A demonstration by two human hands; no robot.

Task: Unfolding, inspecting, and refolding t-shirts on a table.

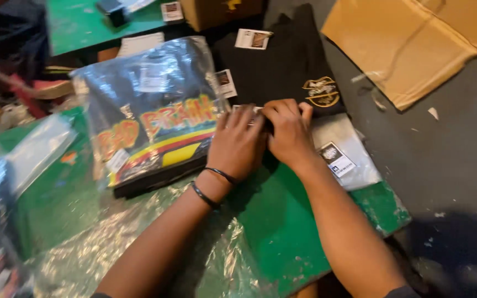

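My left hand (237,142) and my right hand (288,129) lie side by side on the near edge of a folded black shirt (282,60) with a gold emblem (320,91). The fingers of both hands press and pinch the cloth together with a small white tag at its edge. Two black bands circle my left wrist. To the left of my hands sits a stack of bagged black shirts (150,110) with a bright red, yellow and green print, wrapped in shiny clear plastic. The shirts rest on a green table (282,221).
A clear plastic bag (144,243) lies crumpled under my left forearm. A grey flat packet with a label (344,154) sits right of my hands. Flattened brown cardboard (409,38) lies on the grey floor (448,154). More plastic bags (34,149) and clutter fill the left side.
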